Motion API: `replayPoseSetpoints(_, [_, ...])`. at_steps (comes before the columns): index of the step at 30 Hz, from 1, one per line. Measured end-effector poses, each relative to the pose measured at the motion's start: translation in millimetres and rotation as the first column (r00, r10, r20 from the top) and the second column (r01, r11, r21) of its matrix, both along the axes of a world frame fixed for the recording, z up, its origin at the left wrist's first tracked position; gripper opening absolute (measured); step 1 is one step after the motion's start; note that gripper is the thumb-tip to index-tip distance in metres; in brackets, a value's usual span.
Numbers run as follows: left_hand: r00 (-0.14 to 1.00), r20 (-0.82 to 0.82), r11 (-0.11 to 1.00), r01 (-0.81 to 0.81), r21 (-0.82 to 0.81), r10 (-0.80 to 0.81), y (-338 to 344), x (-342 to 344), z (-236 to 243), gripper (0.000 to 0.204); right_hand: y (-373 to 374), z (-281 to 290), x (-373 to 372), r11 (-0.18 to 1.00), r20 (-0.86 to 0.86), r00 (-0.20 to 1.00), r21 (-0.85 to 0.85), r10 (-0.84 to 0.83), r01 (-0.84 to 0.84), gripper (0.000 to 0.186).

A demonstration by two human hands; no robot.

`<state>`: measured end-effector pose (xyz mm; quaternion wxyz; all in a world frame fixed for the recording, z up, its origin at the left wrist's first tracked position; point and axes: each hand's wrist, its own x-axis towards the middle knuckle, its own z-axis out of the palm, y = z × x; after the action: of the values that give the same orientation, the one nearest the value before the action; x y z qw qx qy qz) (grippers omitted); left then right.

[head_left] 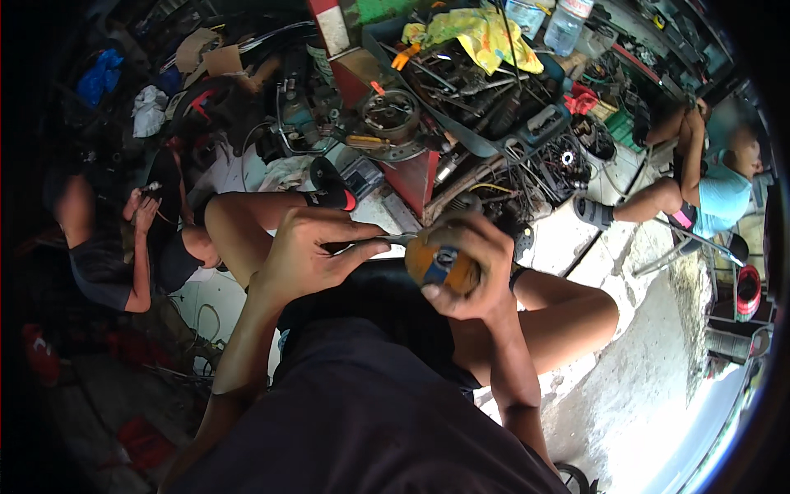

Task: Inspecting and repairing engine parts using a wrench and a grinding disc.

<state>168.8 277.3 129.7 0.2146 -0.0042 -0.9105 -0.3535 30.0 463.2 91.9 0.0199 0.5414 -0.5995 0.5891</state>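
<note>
Dark shirt (pixel 362 412), right fingers (pixel 476 240) curled round probable can (pixel 444 265)

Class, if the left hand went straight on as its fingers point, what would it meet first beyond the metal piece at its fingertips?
Probably the rounded orange object held in the right hand, though depth is unclear from this view.

The slim piece (pixel 400 239) looks shiny metal, the bottle (pixel 565 31) clear plastic, the floor (pixel 638 346) rough.
</note>
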Motion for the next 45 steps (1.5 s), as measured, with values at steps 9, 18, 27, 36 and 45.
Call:
replayPoseSetpoints(9, [1.000, 0.010, 0.999, -0.014, 0.046, 0.013, 4, 3, -2, 0.016, 7, -1, 1, 0.997, -0.022, 0.997, -0.035, 0.071, -0.071, 0.047])
replayPoseSetpoints(18, [0.996, 0.087, 1.000, -0.024, 0.012, 0.023, 3, 6, 2, 0.017, 3, -4, 3, 1.000, -0.033, 0.999, 0.004, 0.025, -0.025, 0.046])
replayPoseSetpoints(27, [0.996, 0.087, 0.997, -0.011, 0.071, 0.005, 2, 10, 3, 0.017, 0, -6, 3, 1.000, -0.022, 1.000, 0.010, 0.019, -0.018, 0.042])
replayPoseSetpoints(36, [1.000, 0.025, 0.996, 0.010, 0.090, -0.013, 3, 11, -2, 0.018, 0, -14, 0, 0.998, -0.018, 0.998, 0.022, -0.056, 0.057, 0.039])
replayPoseSetpoints(45, [0.996, -0.088, 0.981, 0.005, 0.193, 0.013, 11, 17, 22, 0.017, 12, -13, -18, 0.991, 0.946, 0.320, -0.094, 0.060, 0.094, 0.068])
